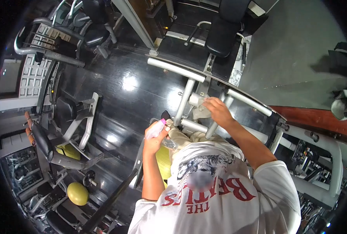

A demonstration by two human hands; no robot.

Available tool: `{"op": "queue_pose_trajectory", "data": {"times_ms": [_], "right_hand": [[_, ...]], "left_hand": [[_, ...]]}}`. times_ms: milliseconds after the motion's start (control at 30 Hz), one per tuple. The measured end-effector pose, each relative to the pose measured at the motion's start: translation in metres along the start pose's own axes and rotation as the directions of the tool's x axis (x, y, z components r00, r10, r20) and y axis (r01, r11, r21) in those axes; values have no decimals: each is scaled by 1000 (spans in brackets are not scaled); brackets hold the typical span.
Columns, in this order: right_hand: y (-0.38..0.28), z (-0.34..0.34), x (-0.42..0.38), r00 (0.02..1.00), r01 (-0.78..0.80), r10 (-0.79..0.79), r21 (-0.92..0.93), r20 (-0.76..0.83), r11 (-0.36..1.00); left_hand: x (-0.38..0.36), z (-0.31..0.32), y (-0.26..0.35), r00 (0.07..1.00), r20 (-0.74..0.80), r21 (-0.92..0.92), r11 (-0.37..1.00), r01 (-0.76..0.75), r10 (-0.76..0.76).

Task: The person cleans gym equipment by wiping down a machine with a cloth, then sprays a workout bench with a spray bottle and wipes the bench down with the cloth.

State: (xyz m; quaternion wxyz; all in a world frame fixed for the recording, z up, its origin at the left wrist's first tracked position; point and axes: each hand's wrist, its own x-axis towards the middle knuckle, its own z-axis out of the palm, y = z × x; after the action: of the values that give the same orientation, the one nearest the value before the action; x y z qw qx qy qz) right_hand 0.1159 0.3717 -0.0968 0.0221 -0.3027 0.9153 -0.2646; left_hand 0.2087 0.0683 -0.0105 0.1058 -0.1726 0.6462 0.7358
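From my remote seat, I see the left hand (153, 145) curled around a pink-topped bottle (155, 130) at frame center, probably kept outside the bars so it won't knock them. The right hand (220, 113), fingers bent together, seems to pinch a pale cloth (201, 113) by the machine frame (184, 102); bars hem it in, while dark floor (115, 85) gives the left hand room toward the upper left.

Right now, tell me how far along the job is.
Done: nothing certain; no finished stretch stands out.
In hand: the left hand holds a bottle with a pink top, while the right hand holds what looks like a pale cloth by the machine's frame.
Left: perhaps the pale upper bar, which neither hand touches.
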Motion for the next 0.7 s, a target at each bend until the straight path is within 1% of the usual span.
{"op": "queue_pose_trajectory", "data": {"times_ms": [67, 100, 200, 233, 333, 433, 533, 633, 700], "right_hand": [[17, -4, -11, 999, -39, 37, 44, 30, 998], [17, -6, -11, 1000, -26, 27, 73, -2, 997], [11, 10, 12, 997, -16, 25, 120, -73, 993], [5, 17, 28, 990, -29, 44, 112, -136, 993], [-6, 44, 67, 954, -146, 183, 164, -236, 976], [-17, 41, 70, 918, -321, 337, 107, -207, 941], [-9, 10, 37, 958, -285, 286, 21, -36, 958], [5, -2, 13, 972, -231, 234, 81, -26, 969], [5, -2, 19, 978, -203, 207, 110, -22, 973]], "left_hand": [[5, 3, 0, 1000, 13, 3, 1000, -7, 7], [5, 2, -1, 1000, 24, 38, 999, -17, 16], [0, 2, -2, 1000, 26, 23, 1000, -17, 17], [-2, 0, -4, 999, 28, 40, 999, -35, 34], [-5, 3, -1, 1000, 13, 57, 998, 19, -19], [-2, 8, 4, 999, 30, 90, 996, 25, -28], [2, 15, 11, 999, 50, 60, 998, 12, -15], [2, 16, 17, 999, 41, 73, 997, 17, -20], [0, 15, 15, 1000, 16, 71, 997, 22, -23]]}}
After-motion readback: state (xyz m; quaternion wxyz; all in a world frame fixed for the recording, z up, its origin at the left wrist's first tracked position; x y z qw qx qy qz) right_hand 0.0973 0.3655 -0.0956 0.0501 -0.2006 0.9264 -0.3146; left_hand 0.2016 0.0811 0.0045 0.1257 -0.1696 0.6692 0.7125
